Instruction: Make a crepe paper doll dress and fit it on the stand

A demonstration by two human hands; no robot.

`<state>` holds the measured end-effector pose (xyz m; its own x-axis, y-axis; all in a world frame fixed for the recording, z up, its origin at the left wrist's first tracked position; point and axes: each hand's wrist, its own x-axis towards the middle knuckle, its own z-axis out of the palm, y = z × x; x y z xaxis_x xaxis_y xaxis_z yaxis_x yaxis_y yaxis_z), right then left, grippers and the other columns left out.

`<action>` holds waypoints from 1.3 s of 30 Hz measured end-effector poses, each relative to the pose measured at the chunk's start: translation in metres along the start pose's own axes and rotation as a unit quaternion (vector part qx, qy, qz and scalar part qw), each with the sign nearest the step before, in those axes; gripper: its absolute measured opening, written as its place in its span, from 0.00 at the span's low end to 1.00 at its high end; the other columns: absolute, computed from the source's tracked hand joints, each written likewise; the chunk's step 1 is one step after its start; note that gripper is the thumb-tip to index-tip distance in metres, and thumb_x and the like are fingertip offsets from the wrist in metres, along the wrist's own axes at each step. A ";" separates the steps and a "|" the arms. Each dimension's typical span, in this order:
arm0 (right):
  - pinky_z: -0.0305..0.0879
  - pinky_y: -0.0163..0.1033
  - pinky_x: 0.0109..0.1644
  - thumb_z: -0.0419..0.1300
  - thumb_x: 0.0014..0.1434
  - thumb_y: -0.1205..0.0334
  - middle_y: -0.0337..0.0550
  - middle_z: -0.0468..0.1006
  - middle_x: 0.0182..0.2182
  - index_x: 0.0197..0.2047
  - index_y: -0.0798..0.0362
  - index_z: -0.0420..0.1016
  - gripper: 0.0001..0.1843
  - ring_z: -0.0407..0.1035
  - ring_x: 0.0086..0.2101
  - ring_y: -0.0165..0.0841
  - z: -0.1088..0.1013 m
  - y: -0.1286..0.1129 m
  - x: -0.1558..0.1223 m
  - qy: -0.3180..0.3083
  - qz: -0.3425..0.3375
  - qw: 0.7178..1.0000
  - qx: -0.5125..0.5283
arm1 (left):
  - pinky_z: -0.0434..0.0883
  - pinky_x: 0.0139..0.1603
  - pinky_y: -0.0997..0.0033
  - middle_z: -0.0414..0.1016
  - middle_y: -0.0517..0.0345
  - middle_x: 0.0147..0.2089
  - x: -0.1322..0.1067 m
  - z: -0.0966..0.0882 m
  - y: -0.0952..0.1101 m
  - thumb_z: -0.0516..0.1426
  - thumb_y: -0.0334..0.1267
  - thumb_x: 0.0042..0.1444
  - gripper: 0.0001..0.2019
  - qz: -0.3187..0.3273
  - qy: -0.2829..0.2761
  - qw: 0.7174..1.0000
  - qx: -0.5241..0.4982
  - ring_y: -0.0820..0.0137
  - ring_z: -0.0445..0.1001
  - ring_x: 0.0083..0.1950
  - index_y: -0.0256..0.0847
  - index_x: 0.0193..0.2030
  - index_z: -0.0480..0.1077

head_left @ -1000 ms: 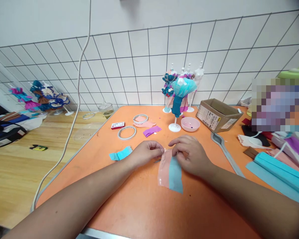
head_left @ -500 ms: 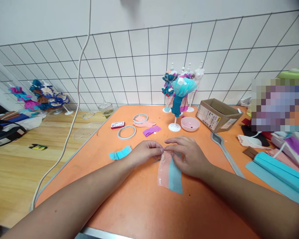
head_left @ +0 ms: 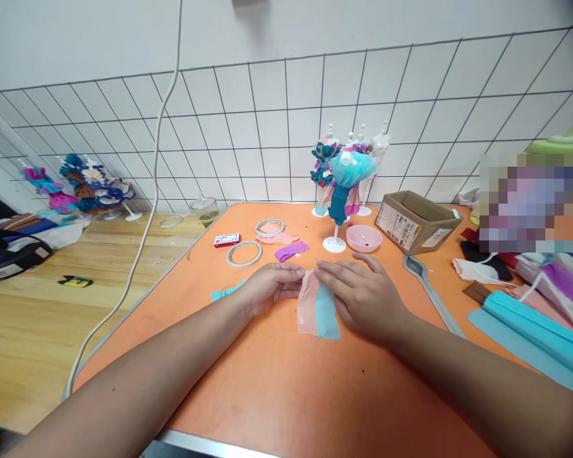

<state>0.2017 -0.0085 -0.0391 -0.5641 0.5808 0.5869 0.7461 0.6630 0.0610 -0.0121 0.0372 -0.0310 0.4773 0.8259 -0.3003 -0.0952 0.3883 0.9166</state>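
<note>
A thin two-tone piece of crepe paper (head_left: 307, 312), pink on the left and light blue on the right, hangs between my hands over the orange table. The left hand (head_left: 274, 286) pinches its gathered top edge between thumb and fingers. From the right, my right hand (head_left: 363, 289) holds the same top edge, fingers bent over it and the thumb hidden. Left of my left hand lies a turquoise paper strip (head_left: 224, 293), partly covered by the wrist. Farther back rests a purple strip (head_left: 291, 250).
Two tape rolls (head_left: 245, 254) and a small red-and-white box (head_left: 226, 240) lie back left. Dress forms in paper dresses (head_left: 340, 203), a pink bowl (head_left: 364, 238) and a cardboard box (head_left: 417, 222) stand behind. Rolled blue paper (head_left: 535, 327) is at right; a cable (head_left: 157, 146) hangs left.
The crepe paper and both hands have shifted slightly left, and its lower edge is higher. My right fingers have come down over the top edge. More of the turquoise strip is covered.
</note>
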 end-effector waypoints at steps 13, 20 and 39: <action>0.61 0.35 0.33 0.58 0.55 0.60 0.38 0.80 0.30 0.33 0.50 0.79 0.09 0.70 0.30 0.32 -0.009 0.001 0.017 -0.126 0.323 0.854 0.389 | 0.68 0.48 0.66 0.78 0.50 0.40 -0.006 0.007 -0.002 0.64 0.43 0.48 0.14 0.057 -0.055 0.987 0.142 0.66 0.74 0.41 0.35 0.39 0.76; 0.62 0.35 0.36 0.62 0.52 0.54 0.40 0.78 0.31 0.34 0.54 0.77 0.12 0.69 0.33 0.32 -0.001 0.008 0.013 -0.035 0.422 0.718 0.553 | 0.66 0.53 0.63 0.75 0.47 0.49 -0.007 0.004 0.006 0.60 0.48 0.53 0.20 0.023 -0.079 0.996 0.043 0.63 0.72 0.50 0.39 0.49 0.73; 0.52 0.28 0.16 0.63 0.51 0.55 0.36 0.69 0.20 0.45 0.55 0.77 0.20 0.61 0.19 0.25 0.013 0.031 0.003 -0.120 0.447 0.660 0.592 | 0.65 0.35 0.73 0.74 0.58 0.34 -0.004 -0.014 0.017 0.61 0.49 0.47 0.16 0.010 -0.047 0.923 0.381 0.70 0.71 0.35 0.38 0.35 0.73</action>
<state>0.2186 0.0200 -0.0461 -0.2316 0.9538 -0.1912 0.0994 -0.1723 -0.9800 -0.0285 0.0461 -0.0174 0.5589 0.7768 -0.2903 0.5202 -0.0558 0.8523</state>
